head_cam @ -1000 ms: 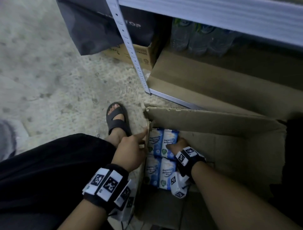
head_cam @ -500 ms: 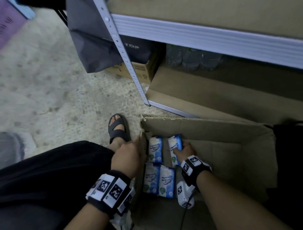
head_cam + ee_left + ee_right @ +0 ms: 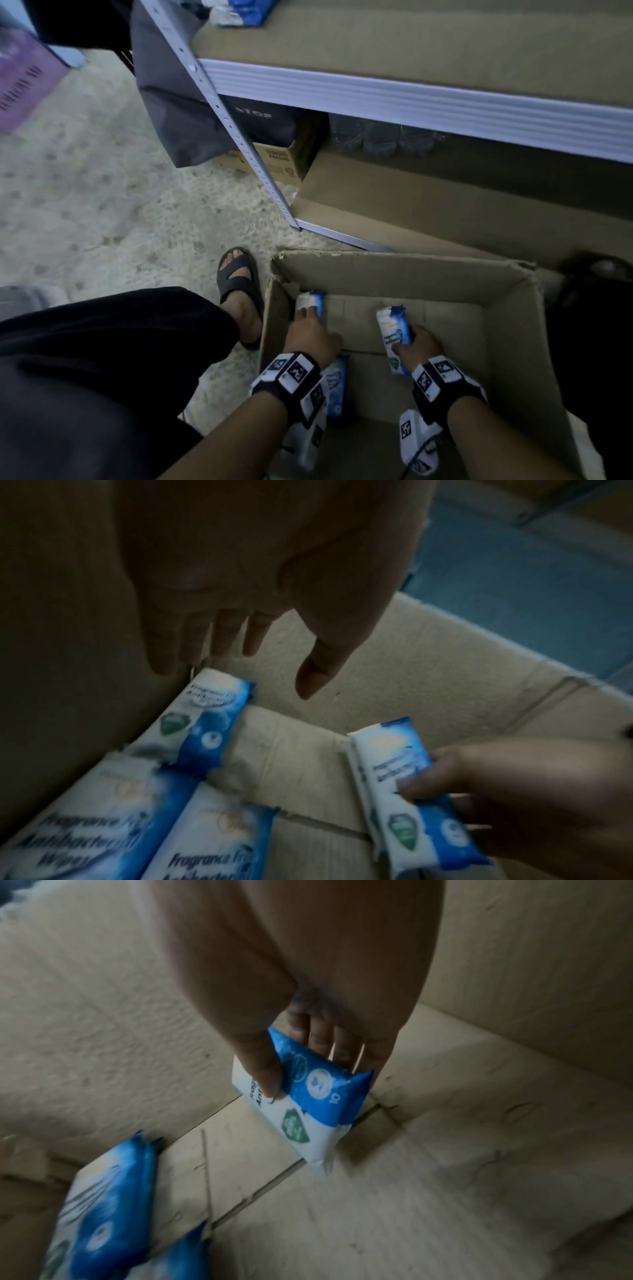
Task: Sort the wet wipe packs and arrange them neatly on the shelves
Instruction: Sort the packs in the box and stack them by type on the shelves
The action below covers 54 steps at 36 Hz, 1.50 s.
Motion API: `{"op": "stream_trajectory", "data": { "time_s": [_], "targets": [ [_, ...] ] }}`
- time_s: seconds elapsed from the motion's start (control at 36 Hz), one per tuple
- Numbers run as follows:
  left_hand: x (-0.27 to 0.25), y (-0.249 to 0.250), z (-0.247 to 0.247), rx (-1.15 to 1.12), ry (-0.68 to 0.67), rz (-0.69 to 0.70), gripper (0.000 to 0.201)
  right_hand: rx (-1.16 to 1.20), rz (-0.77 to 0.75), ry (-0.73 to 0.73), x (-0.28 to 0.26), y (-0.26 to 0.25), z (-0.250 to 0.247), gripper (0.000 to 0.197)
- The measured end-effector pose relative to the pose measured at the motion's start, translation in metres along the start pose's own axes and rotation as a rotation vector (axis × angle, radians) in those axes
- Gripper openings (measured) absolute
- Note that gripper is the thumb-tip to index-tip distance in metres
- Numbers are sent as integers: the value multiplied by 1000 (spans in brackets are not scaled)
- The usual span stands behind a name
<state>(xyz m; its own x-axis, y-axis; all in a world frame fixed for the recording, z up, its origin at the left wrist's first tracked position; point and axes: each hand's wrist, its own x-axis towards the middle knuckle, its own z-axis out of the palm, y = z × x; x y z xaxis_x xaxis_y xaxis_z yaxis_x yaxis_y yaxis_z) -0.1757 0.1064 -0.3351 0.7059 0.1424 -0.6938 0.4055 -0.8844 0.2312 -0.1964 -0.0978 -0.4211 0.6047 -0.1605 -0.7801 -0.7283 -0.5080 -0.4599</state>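
Blue-and-white wipe pack (image 3: pixel 301 1096) with green shield, brown cardboard box (image 3: pixel 513 342), black-and-white checkered wristbands (image 3: pixel 291 373)

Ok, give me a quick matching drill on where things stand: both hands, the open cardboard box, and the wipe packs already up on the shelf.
Things:
1. right hand
2. left hand
3. brown cardboard box
4. blue-and-white wipe packs on the shelf

States:
A. on the floor before the shelf unit
B. top edge of head view
C. grips a wipe pack
D. fingers straight, reaching for a pack in the corner

Pairs: 1-C, 2-D, 3-A, 4-B
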Motion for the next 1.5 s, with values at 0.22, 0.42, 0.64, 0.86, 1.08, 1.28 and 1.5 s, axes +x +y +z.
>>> {"op": "stream_trajectory", "data": {
  "time_s": [0.22, 0.42, 0.64, 0.86, 1.08, 1.28, 1.5],
  "targets": [
    [52, -11, 28, -78, 21, -231, 85, 62, 44, -15, 10, 24, -19, 32],
    [76, -11, 56, -71, 188, -240, 66, 118, 102, -28, 13, 33, -23, 31],
    [94, -24, 62, -45, 236, -282, 54, 191, 139, -58, 20, 37, -26, 29],
    [97, -23, 68, -104, 251, -237, 59, 283, 160, -82, 22, 39, -29, 25],
    [101, -20, 54, -51, 211, -229, 93, 523, 286, -141, 22, 42, -24, 30],
    [90, -7, 53, 21, 62, -131, 50, 528, 226, -155, 11, 30, -36, 28],
    [58, 23, 17, -33, -158, 117, 69, 553, 168, -160, -17, -2, -52, 29]
  ]
}}
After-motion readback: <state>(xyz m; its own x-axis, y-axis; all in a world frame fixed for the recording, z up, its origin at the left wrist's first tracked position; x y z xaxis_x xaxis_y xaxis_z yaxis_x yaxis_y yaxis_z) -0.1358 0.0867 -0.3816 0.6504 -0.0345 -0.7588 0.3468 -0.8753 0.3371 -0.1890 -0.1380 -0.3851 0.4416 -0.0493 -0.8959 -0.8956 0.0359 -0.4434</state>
